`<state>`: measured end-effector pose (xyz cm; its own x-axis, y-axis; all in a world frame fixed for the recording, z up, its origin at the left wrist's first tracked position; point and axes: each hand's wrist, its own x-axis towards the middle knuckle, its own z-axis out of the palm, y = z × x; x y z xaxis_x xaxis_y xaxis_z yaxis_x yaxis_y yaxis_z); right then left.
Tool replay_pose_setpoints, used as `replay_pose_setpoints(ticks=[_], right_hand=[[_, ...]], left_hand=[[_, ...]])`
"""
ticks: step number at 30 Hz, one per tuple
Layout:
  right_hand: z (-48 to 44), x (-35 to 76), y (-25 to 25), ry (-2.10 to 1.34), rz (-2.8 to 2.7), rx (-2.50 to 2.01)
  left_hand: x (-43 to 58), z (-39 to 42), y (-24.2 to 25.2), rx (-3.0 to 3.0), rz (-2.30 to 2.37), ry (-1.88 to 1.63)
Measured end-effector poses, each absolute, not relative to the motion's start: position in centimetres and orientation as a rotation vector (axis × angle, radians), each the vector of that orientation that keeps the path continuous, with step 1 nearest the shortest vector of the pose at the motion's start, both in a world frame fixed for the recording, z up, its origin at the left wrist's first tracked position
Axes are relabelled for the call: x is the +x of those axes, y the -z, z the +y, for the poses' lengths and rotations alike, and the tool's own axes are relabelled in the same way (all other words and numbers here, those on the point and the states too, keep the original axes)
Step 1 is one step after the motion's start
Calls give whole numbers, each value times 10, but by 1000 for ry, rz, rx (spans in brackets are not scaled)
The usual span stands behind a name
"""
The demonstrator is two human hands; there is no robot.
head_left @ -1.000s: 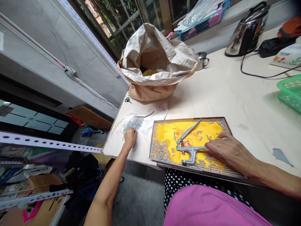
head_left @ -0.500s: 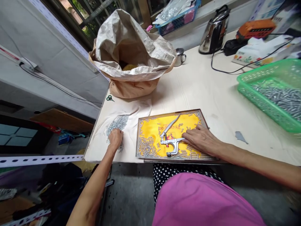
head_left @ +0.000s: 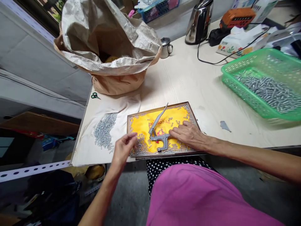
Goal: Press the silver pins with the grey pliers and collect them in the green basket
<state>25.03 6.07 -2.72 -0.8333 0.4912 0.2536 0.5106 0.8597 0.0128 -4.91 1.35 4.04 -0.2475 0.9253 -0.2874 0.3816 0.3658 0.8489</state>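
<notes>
Inside a shallow tray [head_left: 129, 125] with a yellow bottom lie many small metal pins [head_left: 141, 146], thickest at its left end. A pair of grey metal hand pliers [head_left: 162, 138] rests over the tray with one handle slanting up. My right hand [head_left: 189, 134] has its fingers curled round the end of the other handle. At the tray's left edge, my left hand [head_left: 124, 147] is closed in a pinch; what sits between its fingertips is too small to make out. Left of it, a heap of small metal pieces [head_left: 105, 131] lies on a pale cloth.
A big open sack [head_left: 118, 83] stands at the back left, near green-handled scissors [head_left: 95, 95]. Rightward is a green basket [head_left: 249, 99] of metal pins. A lidded metal cup [head_left: 166, 48], a kettle [head_left: 198, 22] with its cord and an orange device [head_left: 237, 18] stand behind.
My left hand has moved right, from the heap on the cloth to the tray's left edge. My right hand stays at the pliers' handle. The camera view has shifted.
</notes>
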Motion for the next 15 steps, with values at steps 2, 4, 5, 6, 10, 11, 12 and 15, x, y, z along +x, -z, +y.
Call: replay_pose_setpoints(ticks=[2,4,5,6,10,11,12,15], right_hand=[[59,250,27,145,-2762,-754],[57,250,27,186,-2720,-742],[57,249,26,208,-2699,-733],[56,249,26,230,-2681,-723],[56,248,28,267,-2656,-727],[56,247,28,265,-2654,-735],[56,247,29,260,-2656,-745],[56,247,30,262,-2651,-757]], left_hand=[[-17,-2,-32,1002,1724,-844],[3,-11,-21,906,1695,-891],[10,-13,-15,880,1696,-915],[14,-14,-10,867,1706,-936],[19,-13,0,894,1731,-949],[19,-13,0,913,1726,-941],[20,-13,0,930,1723,-932],[22,-13,1,959,1737,-912]])
